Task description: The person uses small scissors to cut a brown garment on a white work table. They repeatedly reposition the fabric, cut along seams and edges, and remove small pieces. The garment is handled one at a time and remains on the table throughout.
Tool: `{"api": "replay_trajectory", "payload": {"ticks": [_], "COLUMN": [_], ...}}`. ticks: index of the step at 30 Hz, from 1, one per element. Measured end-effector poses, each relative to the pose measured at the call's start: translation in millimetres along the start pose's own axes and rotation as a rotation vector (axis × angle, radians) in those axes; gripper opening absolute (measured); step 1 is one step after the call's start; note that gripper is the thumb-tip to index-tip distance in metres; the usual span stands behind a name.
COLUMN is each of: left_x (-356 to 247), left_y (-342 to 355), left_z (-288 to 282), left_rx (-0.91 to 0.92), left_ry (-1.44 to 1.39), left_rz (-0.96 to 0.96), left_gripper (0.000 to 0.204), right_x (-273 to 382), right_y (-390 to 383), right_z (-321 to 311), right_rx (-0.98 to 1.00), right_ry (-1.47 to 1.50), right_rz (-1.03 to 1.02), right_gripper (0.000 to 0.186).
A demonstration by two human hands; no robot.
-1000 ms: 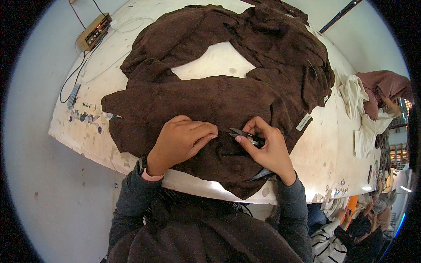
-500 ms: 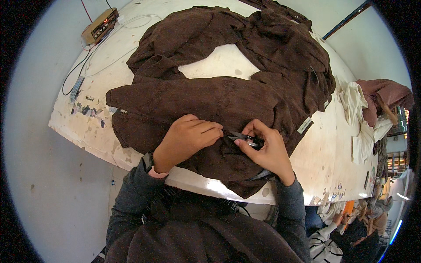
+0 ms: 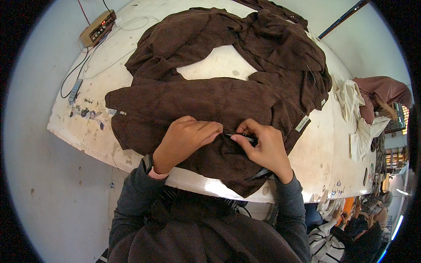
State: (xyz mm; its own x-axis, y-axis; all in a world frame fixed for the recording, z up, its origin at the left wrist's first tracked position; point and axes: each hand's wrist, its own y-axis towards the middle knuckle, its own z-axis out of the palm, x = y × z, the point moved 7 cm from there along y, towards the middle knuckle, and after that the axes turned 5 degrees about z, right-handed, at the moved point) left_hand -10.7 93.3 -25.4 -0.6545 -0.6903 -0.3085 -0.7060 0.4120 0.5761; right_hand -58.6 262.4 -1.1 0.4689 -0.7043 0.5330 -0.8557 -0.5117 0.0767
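Observation:
A large dark brown garment (image 3: 197,101) lies spread on the pale table (image 3: 320,162), reaching over its near edge. My left hand (image 3: 190,142) has its fingertips pinched on the fabric near the middle of the front layer. My right hand (image 3: 261,149) grips small dark thread snips (image 3: 234,136), their narrow tips beside my left fingertips. The snips' handles are mostly hidden by my fingers. A pale label (image 3: 302,124) shows on the garment's right edge.
A beige device with knobs (image 3: 98,27), cables and a grey remote (image 3: 75,90) are at the back left. At right, a person in mauve (image 3: 377,92) bends over cream fabric (image 3: 359,140). Below, other people sit near a striped garment (image 3: 322,241). A white wall borders the left.
My right hand has shifted slightly upward and the snips' blades, visible before, now look narrower and more closed at my left fingertips. The garment and left hand are nearly unchanged.

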Motion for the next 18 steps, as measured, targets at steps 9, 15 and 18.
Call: {"api": "replay_trajectory", "payload": {"ticks": [9,15,18], "left_x": [4,4,9], "left_y": [-2,-2,-2], "left_z": [0,1,0], "left_rx": [-0.005,-0.015,0.007], "left_ry": [-0.038,-0.039,-0.045], "left_rz": [-0.055,-0.029,-0.101], "left_gripper": [0.017,0.016,0.015], "right_x": [23,23,24], "right_y": [1,0,-1], "right_z": [-4,3,-1], "right_rx": [0.012,-0.022,-0.039], "right_ry": [-0.214,-0.196,-0.261], "right_rz": [-0.081,-0.130,-0.125], "right_gripper": [0.023,0.024,0.024]}}
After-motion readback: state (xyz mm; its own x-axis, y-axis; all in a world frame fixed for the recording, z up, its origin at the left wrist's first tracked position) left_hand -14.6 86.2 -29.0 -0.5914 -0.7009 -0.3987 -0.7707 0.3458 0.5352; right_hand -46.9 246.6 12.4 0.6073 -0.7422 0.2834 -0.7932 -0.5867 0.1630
